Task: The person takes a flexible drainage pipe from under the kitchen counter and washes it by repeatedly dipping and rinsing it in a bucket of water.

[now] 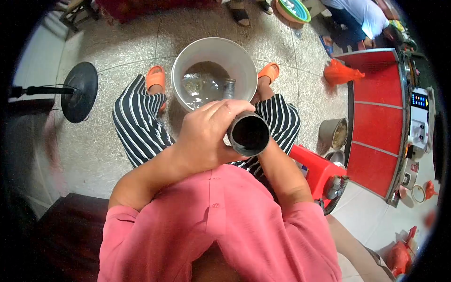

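My left hand [206,131] is closed around a hose with a wide, round dark end [249,136], whose open mouth points up at me. Farther out, a ribbed grey length [229,88], which looks like the same hose, reaches into a big white bucket [176,70]. Murky water [202,89] with some foam stands in that bucket. My right forearm [284,171] runs up behind the hose end; the hose and my left hand hide the right hand, so its fingers cannot be seen.
A red machine [312,171] with a dark hose fitting stands beside my right leg. Near it are a small bucket [326,134] and a red-panelled counter [378,122]. A black round stand base [80,92] lies left. Another person [357,19] bends at the upper right.
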{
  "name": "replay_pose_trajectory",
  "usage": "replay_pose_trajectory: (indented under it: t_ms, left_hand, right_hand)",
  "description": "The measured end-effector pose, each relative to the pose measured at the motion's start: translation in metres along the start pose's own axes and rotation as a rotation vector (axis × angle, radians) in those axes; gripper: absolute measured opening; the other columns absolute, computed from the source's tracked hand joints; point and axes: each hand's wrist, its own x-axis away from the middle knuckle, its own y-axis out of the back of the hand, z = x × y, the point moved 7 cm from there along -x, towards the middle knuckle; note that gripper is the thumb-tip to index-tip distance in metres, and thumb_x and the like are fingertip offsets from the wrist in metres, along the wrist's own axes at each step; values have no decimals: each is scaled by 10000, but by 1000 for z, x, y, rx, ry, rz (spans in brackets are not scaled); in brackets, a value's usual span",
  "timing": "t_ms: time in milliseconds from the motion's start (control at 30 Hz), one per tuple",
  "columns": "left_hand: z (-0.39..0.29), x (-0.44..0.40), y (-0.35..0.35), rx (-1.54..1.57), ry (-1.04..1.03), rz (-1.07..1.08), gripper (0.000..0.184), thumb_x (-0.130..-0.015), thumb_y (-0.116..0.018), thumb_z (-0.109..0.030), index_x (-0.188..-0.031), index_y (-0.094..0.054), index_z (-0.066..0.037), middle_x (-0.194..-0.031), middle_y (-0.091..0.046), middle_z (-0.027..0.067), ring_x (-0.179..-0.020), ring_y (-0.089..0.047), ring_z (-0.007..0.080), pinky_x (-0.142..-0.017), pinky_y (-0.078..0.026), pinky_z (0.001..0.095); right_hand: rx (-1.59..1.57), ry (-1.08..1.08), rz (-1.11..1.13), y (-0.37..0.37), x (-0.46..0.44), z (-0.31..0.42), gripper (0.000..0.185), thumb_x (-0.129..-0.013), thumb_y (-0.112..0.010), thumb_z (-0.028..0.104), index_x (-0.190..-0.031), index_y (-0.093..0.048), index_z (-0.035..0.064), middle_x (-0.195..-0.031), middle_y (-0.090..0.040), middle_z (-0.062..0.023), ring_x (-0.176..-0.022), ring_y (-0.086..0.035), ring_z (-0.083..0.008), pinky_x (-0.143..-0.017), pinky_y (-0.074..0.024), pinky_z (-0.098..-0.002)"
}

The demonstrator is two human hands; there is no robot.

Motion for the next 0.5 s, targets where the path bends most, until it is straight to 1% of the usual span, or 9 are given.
replay_pose_trajectory:
  t_ms: [33, 133, 233, 333, 433, 467, 500]
  left_hand:
    - [3, 1, -2, -7, 14, 3, 604, -569, -823, -218, -1050, -506, -37, -967, -595, 120, -842, -616, 251, -754, -489, 321]
    - [19, 2, -11, -21, 65, 20, 600, -567, -826, -218, -1041, -510, -30, -959, -599, 120, -842, -617, 246, -754, -491, 317]
    - [41, 3, -20, -32, 150, 38, 582, -569, -830, -213, -1022, -519, -23, -948, -608, 112, -841, -619, 227, -758, -490, 305]
    - [64, 0, -32, -47, 230, 69, 576, -575, -828, -209, -1023, -516, -25, -943, -607, 108, -834, -619, 224, -756, -490, 304]
    - [86, -3, -47, -109, 223, 66, 601, -562, -832, -225, -1029, -510, -28, -925, -607, 98, -810, -624, 224, -729, -497, 301]
    - [93, -6, -49, -131, 225, 64, 608, -558, -833, -230, -1032, -509, -28, -923, -607, 96, -805, -625, 223, -723, -498, 300]
    - [100, -10, -51, -162, 243, 69, 609, -552, -831, -262, -1023, -519, -36, -911, -612, 90, -783, -630, 218, -705, -504, 300]
  right_hand:
    - [76, -70, -3, 10, -6, -10, 470, -862, -492, 405, -1157, -496, 38, -1002, -574, -104, -895, -568, -222, -689, -478, -342]
    - [374, 132, 123, 22, -5, -3, 473, -808, -593, 325, -1197, -477, 81, -996, -566, -121, -883, -567, -239, -713, -480, -347]
    - [1038, 857, -157, -32, 76, 63, 578, -714, -682, 192, -1237, -444, 130, -1075, -527, -150, -905, -568, -291, -748, -482, -363]
    - [1115, 991, -98, -57, 93, 75, 704, -622, -712, 94, -1258, -413, 144, -1146, -476, -158, -943, -552, -342, -786, -476, -385]
    - [1051, 881, -52, -64, 84, 84, 663, -650, -671, 112, -1254, -402, 158, -1181, -466, -116, -969, -544, -355, -776, -477, -413]
    - [1071, 829, -67, -61, 76, 84, 642, -660, -656, 117, -1249, -402, 159, -1181, -468, -110, -966, -545, -354, -768, -480, -417]
    - [1092, 776, -80, -58, 68, 85, 621, -671, -641, 122, -1244, -402, 159, -1181, -470, -104, -964, -546, -353, -760, -482, -420]
